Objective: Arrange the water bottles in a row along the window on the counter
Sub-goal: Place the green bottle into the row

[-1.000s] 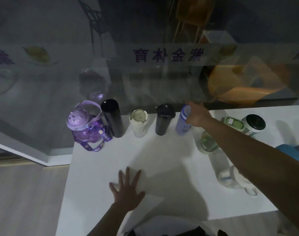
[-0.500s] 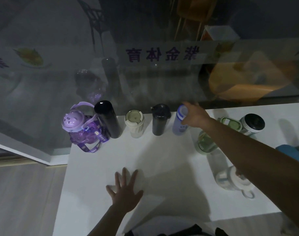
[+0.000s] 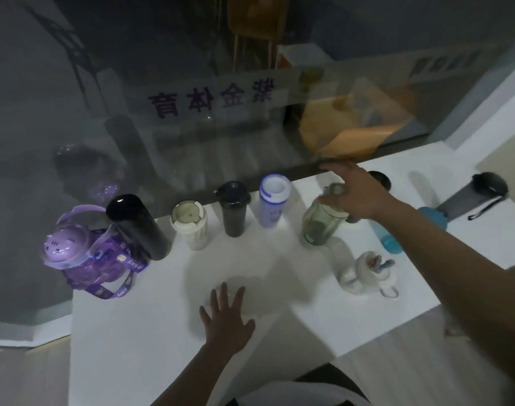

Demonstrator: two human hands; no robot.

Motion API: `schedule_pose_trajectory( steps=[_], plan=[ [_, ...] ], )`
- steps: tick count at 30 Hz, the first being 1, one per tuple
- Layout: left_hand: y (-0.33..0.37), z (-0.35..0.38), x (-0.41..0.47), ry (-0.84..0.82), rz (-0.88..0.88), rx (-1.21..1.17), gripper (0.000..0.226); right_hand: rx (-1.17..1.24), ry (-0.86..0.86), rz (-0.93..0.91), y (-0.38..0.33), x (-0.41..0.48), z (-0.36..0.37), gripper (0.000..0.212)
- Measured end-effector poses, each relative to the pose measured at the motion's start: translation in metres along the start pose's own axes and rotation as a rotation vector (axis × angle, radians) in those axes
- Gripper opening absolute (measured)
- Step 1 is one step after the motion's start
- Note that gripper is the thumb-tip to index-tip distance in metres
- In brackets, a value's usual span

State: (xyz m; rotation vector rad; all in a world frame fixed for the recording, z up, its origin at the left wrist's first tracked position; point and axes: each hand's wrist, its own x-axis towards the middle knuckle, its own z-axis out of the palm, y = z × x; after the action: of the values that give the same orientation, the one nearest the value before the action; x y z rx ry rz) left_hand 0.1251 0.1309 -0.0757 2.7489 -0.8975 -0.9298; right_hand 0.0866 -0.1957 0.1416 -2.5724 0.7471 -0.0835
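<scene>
Already five bottles stood lined up along the window (image 3: 192, 118) at the back edge of the desk (image 3: 150, 332): the purple cat bottle (image 3: 83, 256) at the left end, then the black flask (image 3: 139, 227), the cream tumbler (image 3: 190, 227), the dark cup (image 3: 233, 208) and the blue-and-white bottle (image 3: 273, 203). I judged they sat close against the glass so the row would read straight and leave the front of the desk free.

My right hand (image 3: 359, 190) was over the lid of the green clear bottle (image 3: 320, 222), fingers spread and touching its cap; whether that grip had closed on it I could not tell. This bottle stood slightly forward of the row, with a gap after the blue-and-white one, so I took it as the next to be pulled into line.

My left hand (image 3: 225, 320) lay flat and released on the desk, holding nothing, likely bracing me as I leaned across.

Others waited to the right: a white cup with a loop (image 3: 367, 272) near the front, a blue bottle (image 3: 388, 238) partly behind my forearm, and a grey bottle lying down (image 3: 473, 191) far right.
</scene>
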Motion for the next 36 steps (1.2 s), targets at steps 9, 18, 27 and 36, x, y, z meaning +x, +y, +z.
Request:
schedule_pose_trajectory(
  steps=[9, 18, 27, 36],
  plan=[
    [0.031, 0.020, 0.006, -0.008, 0.017, 0.083, 0.083, 0.195, 0.022, 0.028, 0.056, -0.019, 0.032, 0.082],
    [0.058, 0.026, 0.003, 0.015, -0.123, 0.063, 0.087, 0.229, -0.093, -0.090, 0.061, 0.029, 0.011, 0.070],
    [0.095, 0.031, 0.008, 0.019, -0.275, -0.039, 0.088, 0.209, -0.081, -0.149, 0.072, 0.069, 0.003, 0.069],
    [0.124, 0.048, 0.004, 0.073, -0.387, -0.123, 0.085, 0.240, -0.027, -0.222, 0.078, 0.095, 0.008, 0.072]
  ],
)
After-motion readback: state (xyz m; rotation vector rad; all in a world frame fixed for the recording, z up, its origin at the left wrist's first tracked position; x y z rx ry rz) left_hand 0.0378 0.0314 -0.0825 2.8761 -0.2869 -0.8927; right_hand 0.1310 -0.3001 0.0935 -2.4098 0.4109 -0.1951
